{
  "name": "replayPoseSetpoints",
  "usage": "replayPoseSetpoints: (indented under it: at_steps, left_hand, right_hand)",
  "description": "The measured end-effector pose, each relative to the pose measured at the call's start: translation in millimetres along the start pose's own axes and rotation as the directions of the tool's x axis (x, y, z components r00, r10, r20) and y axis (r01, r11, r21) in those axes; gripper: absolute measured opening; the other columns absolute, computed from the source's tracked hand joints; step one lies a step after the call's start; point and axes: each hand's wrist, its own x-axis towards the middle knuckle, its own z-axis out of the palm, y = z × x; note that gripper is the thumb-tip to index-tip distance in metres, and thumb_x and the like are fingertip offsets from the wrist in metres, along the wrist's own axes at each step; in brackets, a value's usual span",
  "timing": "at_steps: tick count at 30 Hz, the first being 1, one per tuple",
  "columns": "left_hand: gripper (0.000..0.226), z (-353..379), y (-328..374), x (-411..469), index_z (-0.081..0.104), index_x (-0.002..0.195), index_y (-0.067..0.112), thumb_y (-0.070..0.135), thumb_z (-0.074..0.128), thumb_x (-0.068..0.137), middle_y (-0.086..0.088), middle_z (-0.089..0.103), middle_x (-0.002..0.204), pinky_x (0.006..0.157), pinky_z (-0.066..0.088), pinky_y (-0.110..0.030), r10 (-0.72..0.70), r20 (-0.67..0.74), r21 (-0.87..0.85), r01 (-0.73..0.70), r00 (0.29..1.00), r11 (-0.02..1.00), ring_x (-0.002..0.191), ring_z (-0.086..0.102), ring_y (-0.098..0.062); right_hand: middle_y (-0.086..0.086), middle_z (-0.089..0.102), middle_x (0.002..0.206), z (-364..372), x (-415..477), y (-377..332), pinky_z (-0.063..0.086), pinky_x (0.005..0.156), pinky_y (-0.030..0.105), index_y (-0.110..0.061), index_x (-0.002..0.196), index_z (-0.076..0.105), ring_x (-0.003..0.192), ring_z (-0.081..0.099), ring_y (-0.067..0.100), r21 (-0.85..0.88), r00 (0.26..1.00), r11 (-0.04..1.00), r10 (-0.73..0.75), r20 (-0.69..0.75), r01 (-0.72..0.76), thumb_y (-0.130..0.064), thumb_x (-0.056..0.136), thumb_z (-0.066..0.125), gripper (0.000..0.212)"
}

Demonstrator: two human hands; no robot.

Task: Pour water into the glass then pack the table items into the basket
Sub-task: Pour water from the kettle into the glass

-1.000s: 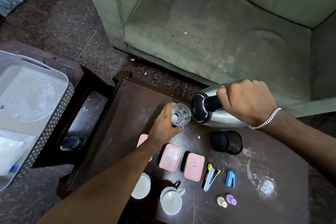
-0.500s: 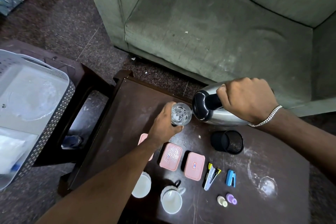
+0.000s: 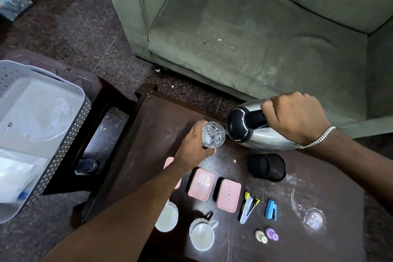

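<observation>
My left hand (image 3: 192,148) grips a clear glass (image 3: 213,136) above the dark brown table (image 3: 153,134). My right hand (image 3: 295,118) holds the black handle of a steel flask (image 3: 255,134), tipped sideways with its black spout at the glass rim. A thin stream of water runs into the glass. A grey basket (image 3: 70,127) stands on a stool to the left.
On the table lie pink lidded boxes (image 3: 201,184) (image 3: 229,195), two white cups (image 3: 202,236) (image 3: 167,218), a black mesh holder (image 3: 268,167), a yellow stapler (image 3: 247,206), a blue stapler (image 3: 271,209), two small caps (image 3: 266,236) and a second clear glass (image 3: 308,212). A green sofa (image 3: 244,34) stands behind.
Both hands stay almost in place. The flask has shifted slightly up and the water in the glass looks more stirred.
</observation>
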Motion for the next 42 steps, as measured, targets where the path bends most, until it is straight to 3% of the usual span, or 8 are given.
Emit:
replayPoseSetpoints:
  at_steps: [5, 14, 22, 25, 30, 33, 36, 42]
  left_hand:
    - [0.086, -2, 0, -1, 0.04, 0.141, 0.023, 0.019, 0.088, 0.069, -0.001, 0.056, 0.132, 0.101, 0.05, -0.04, -0.009, 0.009, 0.008, 0.009, 1.0, 1.0, 0.118, 0.059, -0.022]
    - [0.094, -5, 2, -1, 0.037, 0.147, 0.025, 0.023, 0.09, 0.069, -0.001, 0.054, 0.14, 0.106, 0.048, -0.04, -0.038, 0.036, 0.031, 0.037, 0.999, 0.999, 0.124, 0.058, -0.022]
    - [0.099, -11, -3, -4, 0.033, 0.146, 0.033, 0.031, 0.09, 0.066, 0.003, 0.052, 0.144, 0.108, 0.047, -0.038, -0.034, 0.042, 0.033, 0.033, 0.999, 0.999, 0.127, 0.056, -0.019]
    - [0.104, -16, -5, -4, 0.031, 0.149, 0.033, 0.037, 0.091, 0.064, 0.003, 0.049, 0.149, 0.111, 0.046, -0.043, -0.042, 0.049, 0.038, 0.04, 0.998, 0.998, 0.132, 0.055, -0.021]
    - [0.114, -33, -8, -7, 0.027, 0.153, 0.032, 0.052, 0.089, 0.059, 0.006, 0.04, 0.159, 0.114, 0.045, -0.047, -0.032, 0.03, -0.012, 0.032, 0.999, 0.999, 0.141, 0.046, -0.018]
    - [0.117, -52, -11, -10, 0.024, 0.154, 0.036, 0.059, 0.088, 0.059, 0.012, 0.036, 0.161, 0.11, 0.048, -0.049, -0.025, 0.008, -0.033, 0.025, 1.0, 0.999, 0.143, 0.042, -0.012]
    - [0.115, -76, -15, -12, 0.023, 0.154, 0.04, 0.055, 0.09, 0.062, 0.016, 0.035, 0.16, 0.108, 0.05, -0.05, -0.012, -0.03, -0.031, 0.011, 0.999, 0.999, 0.143, 0.04, -0.007]
    - [0.115, -146, -22, -26, 0.025, 0.155, 0.041, 0.059, 0.089, 0.062, 0.019, 0.036, 0.16, 0.109, 0.05, -0.049, 0.008, -0.142, 0.005, -0.008, 0.99, 1.0, 0.143, 0.039, 0.0]
  right_hand:
    - [0.008, 0.034, 0.052, 1, -3, 7, 0.035, 0.052, 0.034, -0.018, 0.051, 0.03, 0.05, 0.038, 0.036, 0.066, 0.998, 0.997, 0.029, 0.047, -0.032, -0.041, 0.087, 0.025, 0.043]
    - [0.021, 0.051, 0.054, 12, -8, 27, 0.041, 0.052, 0.039, -0.016, 0.051, 0.031, 0.054, 0.047, 0.042, 0.263, 0.994, 0.959, 0.093, 0.057, -0.105, -0.034, 0.088, 0.032, 0.042]
    - [0.007, 0.034, 0.044, 30, -11, 51, 0.027, 0.046, 0.035, -0.006, 0.052, 0.033, 0.045, 0.038, 0.015, 0.471, 0.967, 0.85, 0.252, 0.028, -0.235, -0.035, 0.088, 0.037, 0.047]
    - [0.014, 0.022, 0.052, 28, -14, 56, 0.029, 0.048, 0.038, 0.002, 0.058, 0.032, 0.047, 0.029, 0.025, 0.523, 0.936, 0.796, 0.351, 0.01, -0.304, -0.031, 0.09, 0.042, 0.047]
    - [0.003, 0.026, 0.067, 14, -17, 61, 0.031, 0.053, 0.051, 0.004, 0.057, 0.034, 0.057, 0.03, 0.023, 0.633, 0.856, 0.646, 0.515, 0.049, -0.425, -0.026, 0.092, 0.05, 0.048]
    - [0.002, 0.036, 0.056, -3, -13, 53, 0.038, 0.053, 0.042, 0.003, 0.054, 0.043, 0.051, 0.035, 0.017, 0.714, 0.797, 0.513, 0.595, 0.105, -0.477, -0.034, 0.086, 0.051, 0.05]
    - [0.01, 0.044, 0.046, -23, -5, 36, 0.035, 0.045, 0.032, 0.004, 0.058, 0.051, 0.044, 0.046, 0.019, 0.82, 0.767, 0.349, 0.622, 0.16, -0.453, -0.038, 0.08, 0.051, 0.047]
    - [0.007, 0.047, 0.053, -72, 22, -27, 0.038, 0.042, 0.04, -0.019, 0.045, 0.061, 0.044, 0.049, 0.018, 0.922, 0.793, 0.198, 0.588, 0.159, -0.332, -0.026, 0.084, 0.049, 0.041]
